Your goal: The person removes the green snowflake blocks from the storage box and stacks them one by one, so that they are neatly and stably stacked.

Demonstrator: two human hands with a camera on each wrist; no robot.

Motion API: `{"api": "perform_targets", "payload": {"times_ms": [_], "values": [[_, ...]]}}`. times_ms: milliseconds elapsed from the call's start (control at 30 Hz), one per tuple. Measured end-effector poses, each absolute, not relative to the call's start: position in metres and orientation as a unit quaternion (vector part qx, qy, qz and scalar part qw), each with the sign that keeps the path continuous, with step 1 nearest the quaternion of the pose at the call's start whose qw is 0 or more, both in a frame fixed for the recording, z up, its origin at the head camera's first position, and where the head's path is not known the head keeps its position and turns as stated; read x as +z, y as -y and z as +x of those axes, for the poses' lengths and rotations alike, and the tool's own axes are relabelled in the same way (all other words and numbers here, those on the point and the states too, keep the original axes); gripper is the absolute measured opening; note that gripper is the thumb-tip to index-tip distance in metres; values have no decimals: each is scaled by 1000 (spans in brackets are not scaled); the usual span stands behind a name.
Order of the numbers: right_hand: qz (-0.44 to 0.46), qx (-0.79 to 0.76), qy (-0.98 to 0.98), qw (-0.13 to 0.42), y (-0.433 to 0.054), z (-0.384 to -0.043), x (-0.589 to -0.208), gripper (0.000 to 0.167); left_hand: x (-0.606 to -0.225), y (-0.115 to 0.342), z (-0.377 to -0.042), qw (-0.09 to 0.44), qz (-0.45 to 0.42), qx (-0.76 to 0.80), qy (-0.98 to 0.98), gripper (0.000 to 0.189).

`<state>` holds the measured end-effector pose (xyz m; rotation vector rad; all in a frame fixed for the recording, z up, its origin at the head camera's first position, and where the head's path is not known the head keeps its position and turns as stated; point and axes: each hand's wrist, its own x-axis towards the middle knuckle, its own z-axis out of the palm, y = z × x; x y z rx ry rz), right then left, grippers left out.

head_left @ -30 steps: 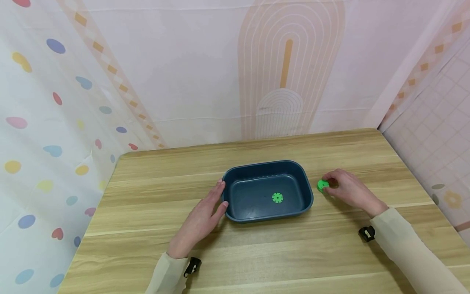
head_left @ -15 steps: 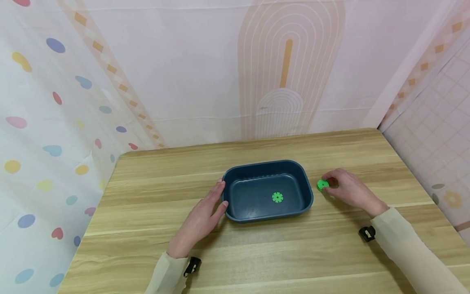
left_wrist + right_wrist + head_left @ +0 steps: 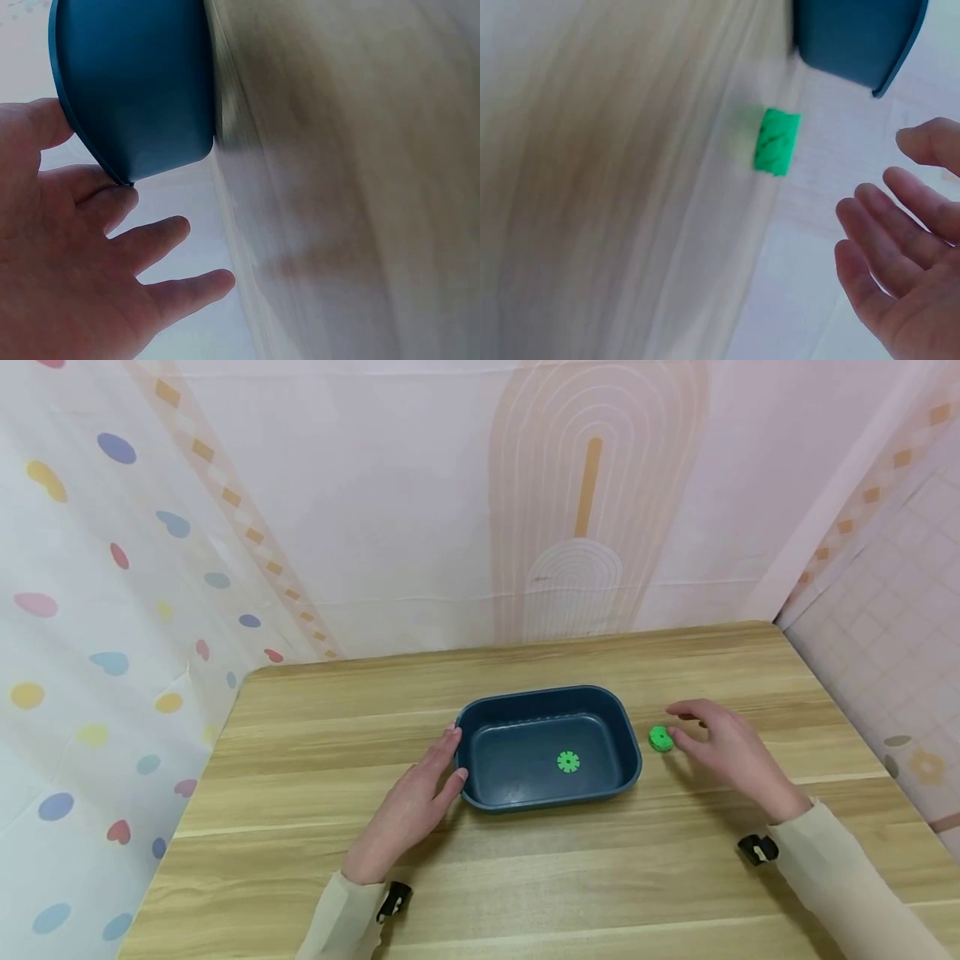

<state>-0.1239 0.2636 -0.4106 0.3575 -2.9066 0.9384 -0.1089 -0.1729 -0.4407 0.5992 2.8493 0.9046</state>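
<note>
A dark blue rectangular tub (image 3: 517,752) stands on the table, one flat green notched disc (image 3: 567,762) lying on its floor. My left hand (image 3: 408,806) rests against the tub's left rim with fingers extended; the left wrist view shows the thumb and fingertips at the rim of the tub (image 3: 135,82). To the tub's right a short stack of green notched discs (image 3: 660,738) sits on the wood. Just right of that stack my right hand (image 3: 731,756) hovers, holding nothing. In the right wrist view its fingers are apart from the green stack (image 3: 777,142).
The wooden table (image 3: 322,760) reaches back to a white patterned curtain (image 3: 390,510). More printed cloth hangs at the left and right sides. A black strap piece (image 3: 393,902) shows at the left wrist and another black piece (image 3: 758,849) at the right.
My right hand has let go of the green disc stack and drawn slightly up and to the right. The stack stays in place, and the left hand stays at the tub's rim.
</note>
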Motion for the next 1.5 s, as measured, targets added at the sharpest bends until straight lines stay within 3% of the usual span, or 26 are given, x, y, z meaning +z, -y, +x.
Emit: {"api": "perform_targets", "payload": {"times_ms": [367, 533, 900, 1267, 1500], "values": [[189, 307, 916, 175, -240, -116, -407, 27, -438, 173, -109, 55, 189, 296, -935, 64], [226, 305, 903, 199, -228, -117, -405, 26, -438, 173, -109, 60, 186, 295, -935, 64], [307, 295, 889, 170, -200, -122, -403, 35, -438, 173, -109, 59, 188, 296, -935, 64], [324, 268, 907, 13, -181, -132, -401, 36, -439, 174, -109, 55, 191, 299, -933, 64], [328, 241, 913, -33, -174, -141, -403, 37, -438, 174, -109, 56, 190, 298, -934, 64]]}}
